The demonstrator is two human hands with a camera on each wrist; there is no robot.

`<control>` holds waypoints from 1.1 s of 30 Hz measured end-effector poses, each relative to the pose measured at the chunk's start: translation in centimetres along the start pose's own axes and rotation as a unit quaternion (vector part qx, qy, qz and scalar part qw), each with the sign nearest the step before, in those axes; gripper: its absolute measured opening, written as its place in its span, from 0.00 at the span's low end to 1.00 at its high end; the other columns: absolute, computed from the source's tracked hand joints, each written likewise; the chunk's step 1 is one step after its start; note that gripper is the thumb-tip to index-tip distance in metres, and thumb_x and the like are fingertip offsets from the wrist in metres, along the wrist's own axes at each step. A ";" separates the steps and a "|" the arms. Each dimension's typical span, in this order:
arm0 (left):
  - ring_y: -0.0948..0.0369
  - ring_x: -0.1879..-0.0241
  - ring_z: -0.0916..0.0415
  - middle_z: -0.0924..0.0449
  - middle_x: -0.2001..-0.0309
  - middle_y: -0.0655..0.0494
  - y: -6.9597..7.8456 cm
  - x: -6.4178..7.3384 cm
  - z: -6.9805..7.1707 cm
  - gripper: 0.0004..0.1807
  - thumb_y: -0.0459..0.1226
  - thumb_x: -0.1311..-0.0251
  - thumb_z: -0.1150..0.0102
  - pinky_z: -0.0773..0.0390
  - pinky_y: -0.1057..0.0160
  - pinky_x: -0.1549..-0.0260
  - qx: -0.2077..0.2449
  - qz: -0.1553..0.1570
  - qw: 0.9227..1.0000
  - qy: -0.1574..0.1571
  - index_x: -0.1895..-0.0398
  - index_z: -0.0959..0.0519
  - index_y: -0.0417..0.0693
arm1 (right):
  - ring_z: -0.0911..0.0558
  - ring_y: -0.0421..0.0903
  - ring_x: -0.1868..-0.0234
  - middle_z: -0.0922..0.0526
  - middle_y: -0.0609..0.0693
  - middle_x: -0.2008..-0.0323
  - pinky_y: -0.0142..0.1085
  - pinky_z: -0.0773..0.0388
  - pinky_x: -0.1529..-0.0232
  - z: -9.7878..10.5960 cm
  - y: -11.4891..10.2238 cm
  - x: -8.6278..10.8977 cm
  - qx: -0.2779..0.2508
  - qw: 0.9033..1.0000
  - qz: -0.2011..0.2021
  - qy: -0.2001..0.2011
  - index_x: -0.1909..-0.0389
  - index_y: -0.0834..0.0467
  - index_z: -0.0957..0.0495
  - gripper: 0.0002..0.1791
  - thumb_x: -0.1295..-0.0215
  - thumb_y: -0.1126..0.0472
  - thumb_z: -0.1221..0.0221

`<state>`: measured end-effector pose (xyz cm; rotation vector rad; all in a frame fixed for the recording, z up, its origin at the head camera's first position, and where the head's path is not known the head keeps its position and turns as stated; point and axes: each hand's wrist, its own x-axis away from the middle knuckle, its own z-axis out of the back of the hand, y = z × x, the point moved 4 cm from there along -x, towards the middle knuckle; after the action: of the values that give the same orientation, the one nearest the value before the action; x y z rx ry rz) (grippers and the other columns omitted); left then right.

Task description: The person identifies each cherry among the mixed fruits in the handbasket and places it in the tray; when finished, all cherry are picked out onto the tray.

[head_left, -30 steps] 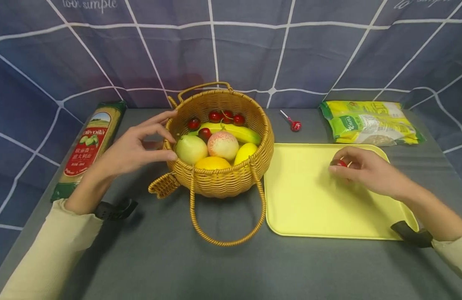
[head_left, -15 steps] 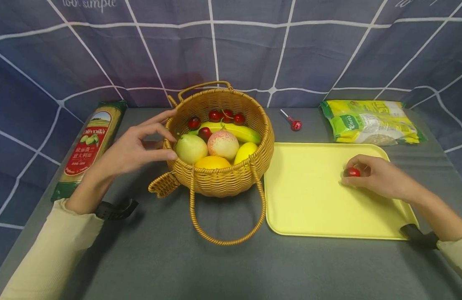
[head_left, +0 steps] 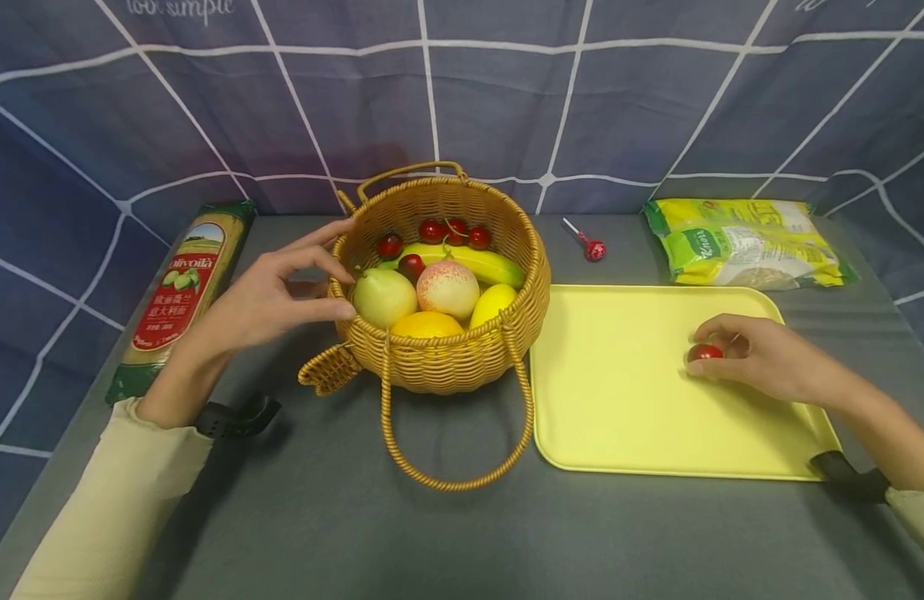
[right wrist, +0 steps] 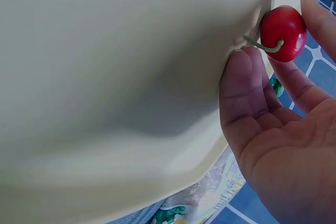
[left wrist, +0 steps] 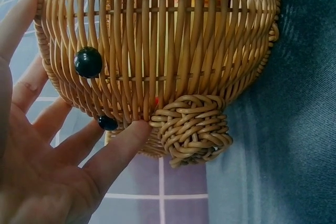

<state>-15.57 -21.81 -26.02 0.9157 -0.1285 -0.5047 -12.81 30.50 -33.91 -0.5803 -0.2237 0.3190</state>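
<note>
My right hand [head_left: 765,358] pinches a red cherry [right wrist: 284,33] between thumb and finger, low over the right part of the yellow tray [head_left: 607,375]. The cherry's short green stem shows in the right wrist view. My left hand [head_left: 262,296] rests its spread fingertips on the left side of the wicker basket [head_left: 439,367], with the thumb beside its woven knob [left wrist: 191,129]. Inside the basket lie a green pear [head_left: 385,297], a peach [head_left: 447,289], a banana [head_left: 491,265], two yellow fruits and several cherries [head_left: 456,231]. One basket handle [head_left: 465,486] hangs forward onto the table.
A pasta packet [head_left: 180,287] lies under and behind my left forearm. Behind the tray are a red lollipop [head_left: 594,249] and yellow-green Knorr packets [head_left: 746,246]. A blue checked cloth [head_left: 491,100] rises along the back edge of the grey table [head_left: 462,550].
My right hand has moved right and slightly nearer with the cherry, then almost stopped. My left hand has stayed in place at the basket.
</note>
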 end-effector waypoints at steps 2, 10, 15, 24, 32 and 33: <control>0.52 0.32 0.39 0.44 0.25 0.62 0.0 0.0 0.0 0.12 0.31 0.44 0.29 0.26 0.71 0.48 -0.001 0.001 1.000 -0.001 0.58 0.20 0.37 | 0.25 0.38 0.68 0.18 0.46 0.65 0.27 0.30 0.67 0.0 -0.1 0.1 -0.002 1.000 0.007 0.003 0.56 0.60 0.18 0.18 0.46 0.59 0.27; 0.52 0.31 0.40 0.45 0.25 0.62 -0.1 0.1 -0.1 0.12 0.32 0.43 0.30 0.26 0.71 0.48 -0.007 0.005 1.000 -0.002 0.58 0.20 0.38 | 0.24 0.36 0.64 0.18 0.47 0.62 0.25 0.29 0.64 0.0 -0.6 0.2 0.006 1.000 0.030 0.008 0.57 0.59 0.18 0.12 0.39 0.60 0.31; 0.52 0.31 0.40 0.45 0.25 0.62 -0.1 0.1 -0.1 0.12 0.32 0.43 0.30 0.27 0.71 0.48 -0.011 0.003 1.000 -0.002 0.58 0.20 0.38 | 0.23 0.34 0.64 0.19 0.46 0.63 0.25 0.28 0.65 0.4 -1.1 0.2 0.009 0.999 0.045 0.020 0.57 0.59 0.18 0.11 0.39 0.62 0.32; 0.51 0.32 0.39 0.44 0.25 0.61 0.0 0.1 0.0 0.12 0.31 0.44 0.30 0.26 0.73 0.49 -0.004 -0.009 1.000 0.000 0.58 0.20 0.37 | 0.20 0.52 0.55 0.18 0.52 0.53 0.23 0.26 0.61 2.8 -6.7 -1.1 0.038 0.996 0.055 0.067 0.49 0.60 0.19 0.18 0.39 0.61 0.32; 0.50 0.32 0.39 0.44 0.25 0.59 0.1 0.0 0.0 0.11 0.29 0.44 0.30 0.26 0.73 0.49 0.002 -0.016 1.000 0.002 0.59 0.20 0.37 | 0.21 0.40 0.63 0.19 0.47 0.55 0.23 0.27 0.60 3.6 -16.0 -3.5 0.012 0.977 0.172 0.129 0.49 0.59 0.19 0.17 0.40 0.66 0.33; 0.50 0.32 0.39 0.44 0.25 0.59 0.1 0.0 0.0 0.11 0.29 0.44 0.30 0.26 0.73 0.49 0.004 -0.015 1.000 0.001 0.59 0.20 0.37 | 0.20 0.41 0.63 0.20 0.48 0.55 0.24 0.25 0.61 3.7 -17.0 -4.0 0.011 0.974 0.186 0.130 0.49 0.59 0.20 0.17 0.40 0.66 0.33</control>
<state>-15.55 -21.75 -25.99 0.9269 -0.1147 -0.5313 -13.66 17.47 -21.69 -0.6349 0.1437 0.6018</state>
